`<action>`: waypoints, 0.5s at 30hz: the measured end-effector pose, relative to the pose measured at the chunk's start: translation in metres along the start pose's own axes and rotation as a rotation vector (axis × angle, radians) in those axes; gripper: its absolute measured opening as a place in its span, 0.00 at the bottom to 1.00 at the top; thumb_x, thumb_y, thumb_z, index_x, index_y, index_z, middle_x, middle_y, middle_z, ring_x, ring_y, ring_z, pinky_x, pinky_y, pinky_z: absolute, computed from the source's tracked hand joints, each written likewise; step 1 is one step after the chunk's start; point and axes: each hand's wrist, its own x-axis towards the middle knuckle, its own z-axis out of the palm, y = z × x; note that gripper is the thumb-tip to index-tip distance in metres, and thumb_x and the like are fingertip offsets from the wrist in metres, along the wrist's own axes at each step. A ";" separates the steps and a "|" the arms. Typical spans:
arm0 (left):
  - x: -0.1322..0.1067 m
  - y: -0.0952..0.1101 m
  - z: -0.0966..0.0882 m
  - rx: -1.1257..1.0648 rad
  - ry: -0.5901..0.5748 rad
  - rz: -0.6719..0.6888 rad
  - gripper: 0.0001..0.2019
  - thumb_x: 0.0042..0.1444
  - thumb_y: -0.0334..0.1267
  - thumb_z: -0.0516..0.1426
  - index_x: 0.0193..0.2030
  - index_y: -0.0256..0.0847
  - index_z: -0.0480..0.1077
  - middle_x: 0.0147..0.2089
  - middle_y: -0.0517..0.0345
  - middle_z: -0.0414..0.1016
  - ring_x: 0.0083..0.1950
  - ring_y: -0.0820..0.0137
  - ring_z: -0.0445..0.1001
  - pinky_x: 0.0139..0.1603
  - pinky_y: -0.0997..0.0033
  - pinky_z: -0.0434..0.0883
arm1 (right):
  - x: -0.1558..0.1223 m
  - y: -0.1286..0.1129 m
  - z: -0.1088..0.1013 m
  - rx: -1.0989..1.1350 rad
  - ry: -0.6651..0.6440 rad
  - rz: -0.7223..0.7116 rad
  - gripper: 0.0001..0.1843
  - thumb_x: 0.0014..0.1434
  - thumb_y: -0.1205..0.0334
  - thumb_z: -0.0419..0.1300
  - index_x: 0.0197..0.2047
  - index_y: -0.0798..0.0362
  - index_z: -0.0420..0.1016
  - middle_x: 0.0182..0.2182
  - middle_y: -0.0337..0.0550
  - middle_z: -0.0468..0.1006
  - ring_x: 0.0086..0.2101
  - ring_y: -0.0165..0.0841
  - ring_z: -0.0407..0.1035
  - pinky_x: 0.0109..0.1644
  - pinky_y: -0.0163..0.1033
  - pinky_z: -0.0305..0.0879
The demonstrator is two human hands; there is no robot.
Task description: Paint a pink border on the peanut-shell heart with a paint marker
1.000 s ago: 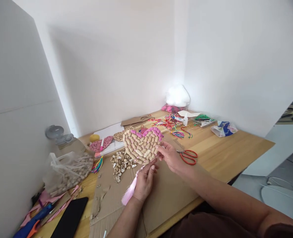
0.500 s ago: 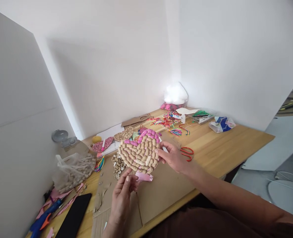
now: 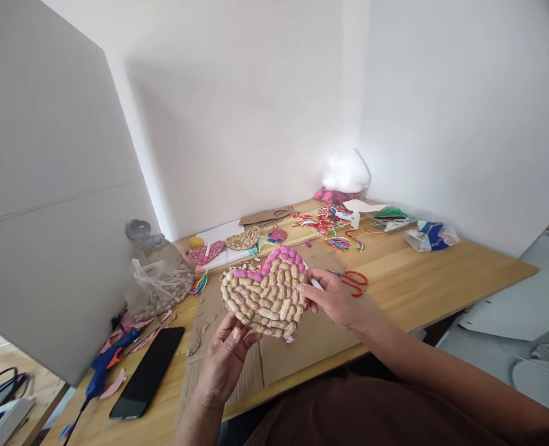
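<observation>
I hold a heart-shaped piece made of peanut shells (image 3: 265, 291), partly painted pink along its top, above a sheet of cardboard (image 3: 302, 347). My left hand (image 3: 225, 359) grips its lower left edge with thumb on the face. My right hand (image 3: 332, 297) pinches its right edge. A bit of pink tassel (image 3: 287, 338) shows at the heart's bottom tip.
On the wooden table (image 3: 441, 272) lie red scissors (image 3: 355, 280), a bag of peanuts (image 3: 160, 296), a black phone (image 3: 148, 371), a blue glue gun (image 3: 103, 365), smaller peanut hearts (image 3: 242, 238), coloured strings (image 3: 323, 223) and a plastic bag (image 3: 432, 236). White walls enclose the corner.
The peanut heart has come lower and nearer to me. My left hand let go of the pink tassel and took the heart's lower edge. The tassel is now mostly hidden behind the heart.
</observation>
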 end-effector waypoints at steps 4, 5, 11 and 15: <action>-0.007 0.002 0.007 -0.023 -0.037 -0.036 0.23 0.53 0.43 0.71 0.56 0.47 0.77 0.57 0.50 0.79 0.49 0.63 0.79 0.47 0.65 0.78 | -0.006 0.001 -0.001 0.010 -0.038 0.006 0.17 0.62 0.47 0.66 0.33 0.51 0.70 0.23 0.33 0.71 0.24 0.27 0.64 0.29 0.34 0.60; -0.009 0.000 0.008 -0.025 -0.036 -0.042 0.23 0.53 0.42 0.71 0.56 0.47 0.77 0.57 0.51 0.79 0.49 0.64 0.79 0.47 0.66 0.78 | -0.007 0.002 -0.001 0.015 -0.036 0.011 0.17 0.62 0.47 0.66 0.32 0.51 0.70 0.24 0.33 0.71 0.24 0.27 0.64 0.29 0.34 0.60; -0.016 -0.025 0.013 -0.024 -0.034 -0.139 0.24 0.53 0.38 0.70 0.57 0.42 0.76 0.55 0.46 0.81 0.55 0.58 0.80 0.57 0.58 0.75 | -0.009 0.014 -0.001 0.001 -0.043 0.075 0.17 0.61 0.46 0.65 0.34 0.51 0.69 0.23 0.32 0.67 0.24 0.27 0.61 0.29 0.35 0.58; -0.016 -0.040 0.019 -0.066 0.031 -0.110 0.32 0.49 0.38 0.72 0.62 0.43 0.72 0.56 0.46 0.81 0.57 0.56 0.79 0.63 0.53 0.72 | -0.010 0.029 -0.003 -0.086 -0.016 0.084 0.16 0.61 0.46 0.65 0.37 0.50 0.70 0.26 0.33 0.68 0.26 0.29 0.63 0.30 0.36 0.61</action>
